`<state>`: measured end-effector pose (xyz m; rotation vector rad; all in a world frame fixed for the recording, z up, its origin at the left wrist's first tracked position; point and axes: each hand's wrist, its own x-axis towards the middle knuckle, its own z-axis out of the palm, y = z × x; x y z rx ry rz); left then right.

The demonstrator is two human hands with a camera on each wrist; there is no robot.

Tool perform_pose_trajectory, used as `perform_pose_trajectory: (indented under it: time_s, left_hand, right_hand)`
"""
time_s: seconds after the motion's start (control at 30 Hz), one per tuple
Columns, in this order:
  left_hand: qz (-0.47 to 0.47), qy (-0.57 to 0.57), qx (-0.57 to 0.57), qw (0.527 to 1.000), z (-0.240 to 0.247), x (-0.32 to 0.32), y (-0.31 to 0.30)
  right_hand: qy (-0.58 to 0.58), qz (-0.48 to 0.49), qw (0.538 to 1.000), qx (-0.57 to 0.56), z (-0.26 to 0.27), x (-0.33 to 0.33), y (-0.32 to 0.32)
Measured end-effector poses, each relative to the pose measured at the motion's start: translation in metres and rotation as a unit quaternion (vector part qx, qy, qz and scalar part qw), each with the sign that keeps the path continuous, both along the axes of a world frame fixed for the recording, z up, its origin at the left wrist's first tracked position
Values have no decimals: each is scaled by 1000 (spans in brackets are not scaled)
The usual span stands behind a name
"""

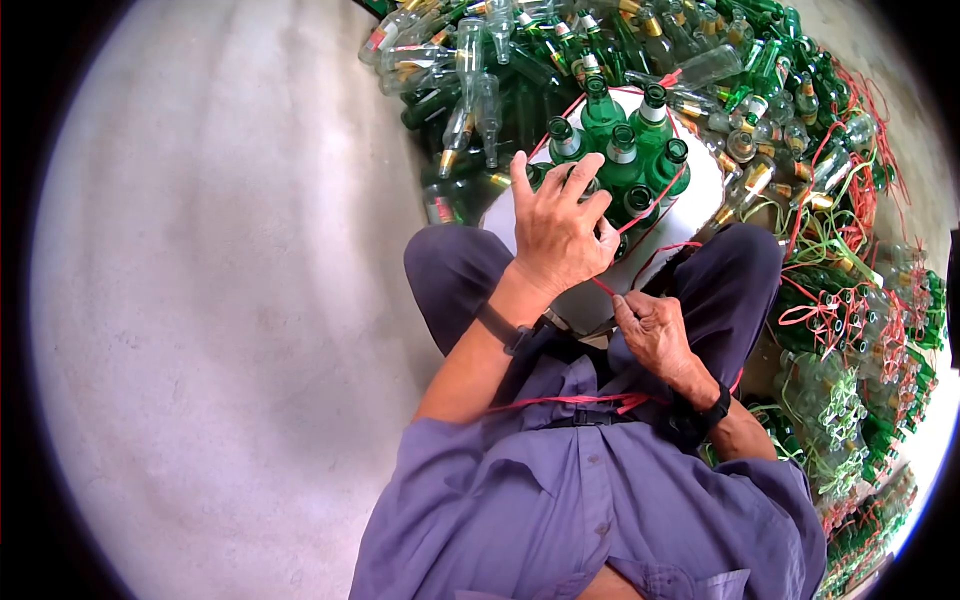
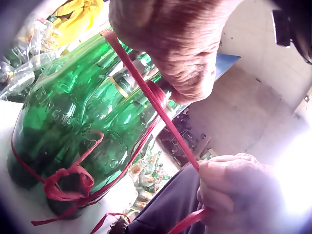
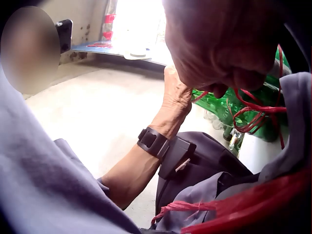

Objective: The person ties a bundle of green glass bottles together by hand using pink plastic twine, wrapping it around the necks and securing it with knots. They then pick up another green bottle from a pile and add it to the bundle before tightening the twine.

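Several green glass bottles point(image 1: 622, 150) stand upright in a tight cluster on a white surface point(image 1: 705, 185) between the person's knees. Red plastic string point(image 2: 141, 80) runs round the cluster, with a looped knot point(image 2: 70, 184) low on its side. The left hand point(image 1: 565, 230) lies over the near bottle tops at the left, fingers spread and extended; the bottles beneath it are partly hidden. Close to the person's lap, the right hand point(image 1: 655, 335) pinches the red string between thumb and fingers. From there the string runs taut up past the left hand to the bottles.
A large heap of loose clear and green bottles point(image 1: 470, 85) lies beyond the cluster. Down the right side are bundles of bottles point(image 1: 825, 400) tied with red and green string. More red string point(image 1: 570, 400) crosses the person's waist. Pale floor point(image 1: 230, 300) extends at the left.
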<state>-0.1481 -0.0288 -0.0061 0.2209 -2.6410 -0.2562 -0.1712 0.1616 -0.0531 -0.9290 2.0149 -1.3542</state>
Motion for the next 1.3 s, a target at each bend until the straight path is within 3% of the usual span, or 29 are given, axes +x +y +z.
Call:
perform_pose_trajectory:
  time_s: [0.43,0.5,0.63,0.77,0.97,1.3]
  left_hand:
    - [0,-15,-9,1000,0,1,0]
    - [-3,-20,-11,1000,-1,2,0]
    - [-4,-26,-9,1000,-1,2,0]
    - [-4,-28,-6,1000,0,3,-1]
    - [-15,-29,-4,999,-3,1,-3]
    - [0,-57,3,998,3,4,0]
  right_hand:
    - [58,55,996,-50,16,-33,5]
    - [143,77,986,-44,21,-40,4]
    - [193,95,976,-25,30,-47,4]
    - [141,91,985,-28,32,-52,2]
    - [214,109,971,-17,34,-75,-7]
    - [303,20,953,-12,9,-79,-36]
